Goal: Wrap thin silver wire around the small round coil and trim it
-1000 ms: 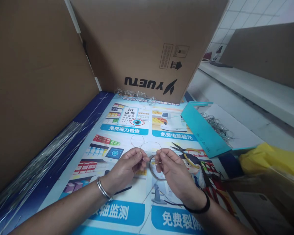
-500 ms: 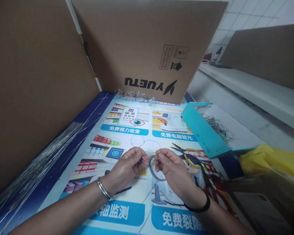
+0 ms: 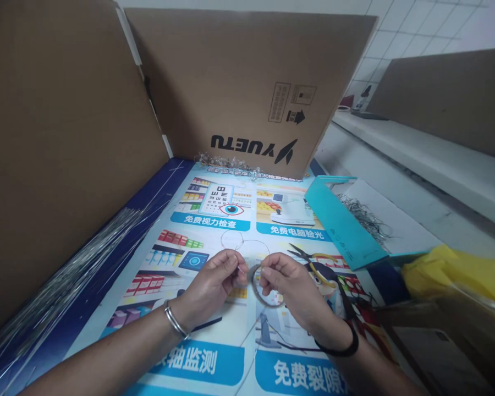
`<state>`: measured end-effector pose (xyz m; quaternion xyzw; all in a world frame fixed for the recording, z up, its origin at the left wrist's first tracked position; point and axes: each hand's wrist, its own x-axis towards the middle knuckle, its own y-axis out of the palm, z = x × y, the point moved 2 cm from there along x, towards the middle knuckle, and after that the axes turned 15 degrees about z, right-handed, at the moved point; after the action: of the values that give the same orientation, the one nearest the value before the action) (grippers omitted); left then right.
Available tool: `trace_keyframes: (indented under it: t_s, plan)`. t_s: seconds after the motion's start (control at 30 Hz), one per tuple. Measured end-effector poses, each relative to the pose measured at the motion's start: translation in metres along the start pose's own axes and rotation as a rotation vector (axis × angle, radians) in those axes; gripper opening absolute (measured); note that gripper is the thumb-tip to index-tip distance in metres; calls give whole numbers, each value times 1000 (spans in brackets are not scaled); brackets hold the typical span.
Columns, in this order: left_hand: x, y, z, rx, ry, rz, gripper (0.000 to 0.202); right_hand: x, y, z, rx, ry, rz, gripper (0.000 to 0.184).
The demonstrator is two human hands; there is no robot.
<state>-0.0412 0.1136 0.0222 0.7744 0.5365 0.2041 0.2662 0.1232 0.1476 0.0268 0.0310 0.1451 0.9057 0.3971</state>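
A thin bent wire (image 3: 256, 241) shows just beyond my fingertips, with a rounded loop on its left and a wider arc on its right. My left hand (image 3: 214, 280) is closed in a pinch on the wire. My right hand (image 3: 292, 289) is also pinched, where the arc's right end reaches its fingers. A grey ring-shaped coil (image 3: 254, 286) appears partly behind my right fingers; I cannot tell whether they touch it. Yellow-handled pliers (image 3: 309, 254) lie with jaws apart beyond my right hand.
Long straight wires (image 3: 86, 258) lie in a bundle at left. A turquoise box (image 3: 346, 225) at right holds tangled wire pieces (image 3: 365, 217). Upright cardboard (image 3: 239, 71) borders the back and left. Small clear pieces (image 3: 226, 162) lie along its base. Yellow plastic (image 3: 454, 275) lies at right.
My right hand has shifted slightly, its fingers more curled and closer to my left hand. The whole view has moved down a little. My left hand keeps its pinch.
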Motion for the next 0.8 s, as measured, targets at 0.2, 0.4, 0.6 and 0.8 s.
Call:
trace_keyframes:
  t_s: [0.2, 0.4, 0.6, 0.8]
  plan:
    - [0, 2, 0, 7, -13, -3, 17, 1, 2, -4, -62, -30, 10, 14]
    - [0, 2, 2, 6, -27, 8, 19, -1, 4, -9, -4, -36, -62, 13]
    - [-1, 4, 0, 36, -36, 15, 20, -1, 3, 0, -31, -3, 7, 18]
    - [-2, 3, 2, 75, -105, 29, 18, -2, 1, 7, -79, -13, -69, 24]
